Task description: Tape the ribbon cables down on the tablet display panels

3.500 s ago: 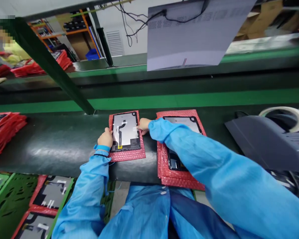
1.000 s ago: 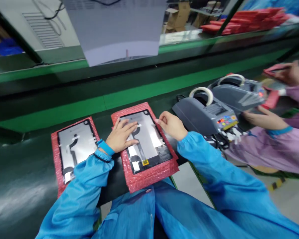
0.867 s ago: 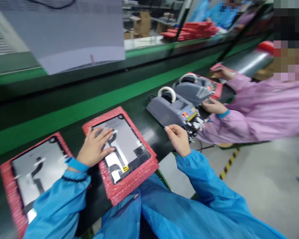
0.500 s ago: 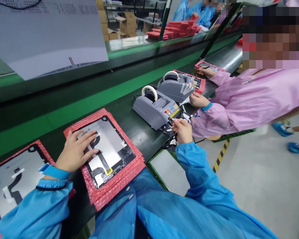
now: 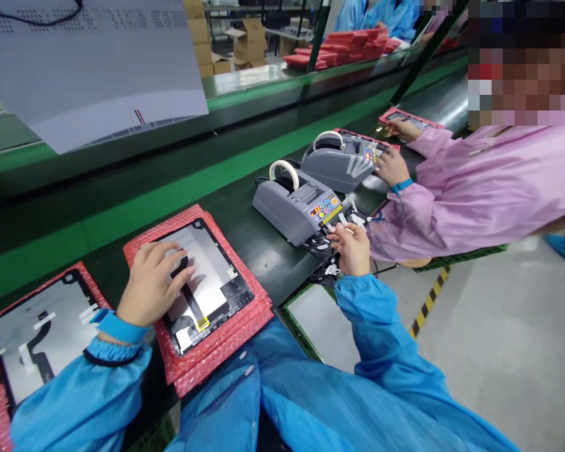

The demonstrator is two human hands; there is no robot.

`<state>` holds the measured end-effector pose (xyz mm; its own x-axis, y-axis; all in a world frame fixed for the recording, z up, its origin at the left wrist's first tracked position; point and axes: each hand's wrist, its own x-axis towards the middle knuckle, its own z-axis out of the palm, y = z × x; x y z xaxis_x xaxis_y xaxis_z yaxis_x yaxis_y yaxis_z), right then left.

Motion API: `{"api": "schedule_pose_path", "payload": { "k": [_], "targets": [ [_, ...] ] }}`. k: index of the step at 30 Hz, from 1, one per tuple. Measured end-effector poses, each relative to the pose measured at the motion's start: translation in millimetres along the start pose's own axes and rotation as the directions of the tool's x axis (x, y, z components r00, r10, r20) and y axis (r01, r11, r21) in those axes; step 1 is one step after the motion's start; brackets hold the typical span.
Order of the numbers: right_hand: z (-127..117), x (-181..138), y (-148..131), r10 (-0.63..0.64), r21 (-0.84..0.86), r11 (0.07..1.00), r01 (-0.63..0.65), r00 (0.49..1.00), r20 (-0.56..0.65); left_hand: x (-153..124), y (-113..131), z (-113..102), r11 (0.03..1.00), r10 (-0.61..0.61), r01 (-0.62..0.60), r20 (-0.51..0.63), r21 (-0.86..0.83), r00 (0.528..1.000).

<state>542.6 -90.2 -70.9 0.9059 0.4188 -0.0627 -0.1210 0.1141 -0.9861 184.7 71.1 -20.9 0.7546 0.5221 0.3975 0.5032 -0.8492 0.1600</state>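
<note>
A tablet screen assembly (image 5: 219, 267), silver-backed with a black ribbon cable and a yellow-edged connector, lies on stacked red bubble-wrap sleeves (image 5: 226, 361). My left hand (image 5: 153, 279) is over its upper left part, fingers apart and curved, casting a shadow on the metal. Whether the fingertips touch it I cannot tell. My right hand (image 5: 353, 248) is at the front of the nearer grey tape dispenser (image 5: 296, 207), thumb and fingers pinched on what looks like a small white strip of tape. Tape scraps on black plastic (image 5: 322, 248) lie beside that hand.
Another screen assembly (image 5: 63, 329) on red wrap lies to the left. A second tape dispenser (image 5: 336, 163) stands behind the first. At right, a co-worker in a pink sleeve (image 5: 452, 201) works by more wrapped panels. A white panel (image 5: 70, 75) hangs at upper left.
My left hand has lifted slightly and its fingers have curled more. My right hand has shifted slightly right. The co-worker's nearer hand has moved up and away from the scraps.
</note>
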Motion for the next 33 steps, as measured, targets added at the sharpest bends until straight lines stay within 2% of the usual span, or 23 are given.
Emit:
{"api": "schedule_pose_path", "payload": {
  "k": [6,9,11,12,14,15,18,21,24,26,30,33],
  "targets": [
    [3,6,4,-0.079,-0.029,0.997,0.078,0.996,-0.044,1,3,2,0.999,-0.011,0.01,-0.009,-0.034,1.0],
    [1,-6,-3,-0.221,-0.128,0.969,0.213,0.973,-0.058,3,8,0,0.996,-0.043,0.04,-0.032,-0.082,0.999],
    [4,-25,-12,-0.321,-0.19,0.93,0.315,0.947,-0.003,6,15,-3,0.989,-0.067,0.061,-0.035,-0.137,0.997],
    [8,-36,-18,-0.339,-0.199,0.917,0.345,0.939,0.065,9,21,-4,0.982,-0.072,0.067,-0.023,-0.176,0.997],
    [23,-60,-27,-0.29,-0.179,0.921,0.345,0.917,0.275,16,34,-6,0.957,-0.068,0.071,0.023,-0.28,0.997],
    [33,-70,-30,-0.238,-0.161,0.933,0.322,0.887,0.396,20,40,-6,0.938,-0.055,0.068,0.05,-0.339,0.997],
    [68,-92,-33,-0.096,-0.133,0.96,0.248,0.732,0.674,31,55,-2,0.881,-0.021,0.063,0.095,-0.468,0.995],
    [99,-101,-29,-0.044,-0.129,0.961,0.246,0.593,0.804,33,57,5,0.852,-0.035,0.095,0.124,-0.515,0.992],
    [117,-103,-24,-0.013,-0.135,0.957,0.256,0.504,0.863,28,51,9,0.841,-0.092,0.16,0.156,-0.517,0.984],
    [123,-101,-21,0.014,-0.151,0.96,0.237,0.497,0.868,23,45,10,0.838,-0.149,0.218,0.174,-0.5,0.973],
    [130,-93,-18,0.042,-0.167,0.97,0.179,0.55,0.834,19,37,12,0.819,-0.261,0.317,0.183,-0.479,0.948],
    [134,-91,-16,0.093,-0.19,0.972,0.136,0.522,0.848,20,35,14,0.798,-0.281,0.341,0.193,-0.498,0.94]
  ]
}}
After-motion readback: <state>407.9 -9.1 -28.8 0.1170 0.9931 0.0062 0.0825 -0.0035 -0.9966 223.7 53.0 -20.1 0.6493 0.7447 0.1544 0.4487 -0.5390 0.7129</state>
